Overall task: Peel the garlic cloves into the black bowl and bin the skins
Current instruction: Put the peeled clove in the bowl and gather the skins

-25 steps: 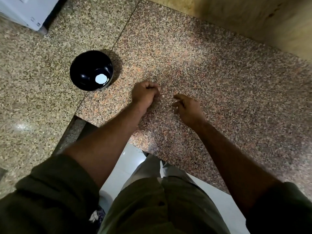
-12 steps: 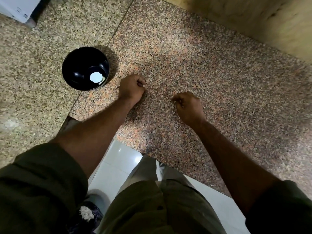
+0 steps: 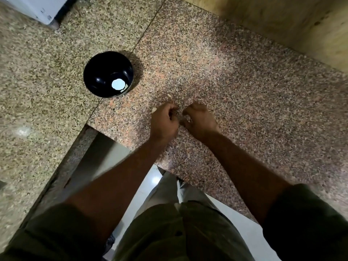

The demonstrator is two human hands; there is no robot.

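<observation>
The glossy black bowl [image 3: 108, 74] sits upright, well left of and beyond the fingers. Pale garlic cloves [image 3: 188, 119] show between both hands' curled fingers; a small pale scrap [image 3: 169, 95] lies just beyond them.

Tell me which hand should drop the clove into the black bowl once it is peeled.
Probably the left hand. The black bowl sits on the counter to its left, so it would not need to cross the right hand. Both hands are curled together over something small; which one holds the clove is unclear.
</observation>
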